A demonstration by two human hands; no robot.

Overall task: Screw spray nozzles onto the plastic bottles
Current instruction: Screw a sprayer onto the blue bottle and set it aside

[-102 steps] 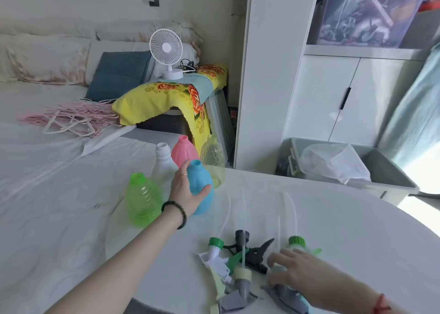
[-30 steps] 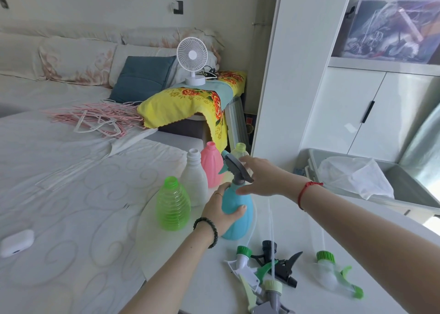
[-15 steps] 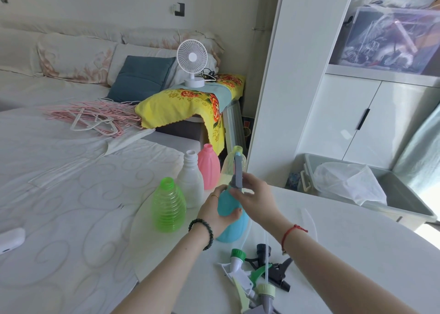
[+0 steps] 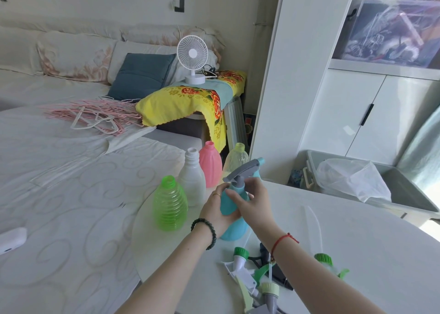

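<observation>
A blue bottle [image 4: 234,229] stands on the white table [image 4: 357,242], with my left hand [image 4: 217,212] wrapped around its body. A grey and blue spray nozzle [image 4: 245,170] sits on its neck, and my right hand [image 4: 250,198] pinches the nozzle's collar. Behind stand a green bottle [image 4: 169,203], a white bottle [image 4: 192,176], a pink bottle [image 4: 210,164] and a clear yellowish bottle [image 4: 235,161], all without nozzles. Several loose nozzles [image 4: 252,275] lie near the table's front edge, one with a green collar [image 4: 327,261] to the right.
A bed [image 4: 59,170] with pink hangers [image 4: 95,113] lies to the left, with a white device [image 4: 12,239] on it. A grey bin [image 4: 404,194] holding a plastic bag stands on the floor by the white cupboard [image 4: 357,111]. A small fan [image 4: 192,58] stands on a yellow cloth.
My right hand brought the grey nozzle from the table onto the blue bottle and has turned it; its head now points up to the right. My left hand kept holding the bottle.
</observation>
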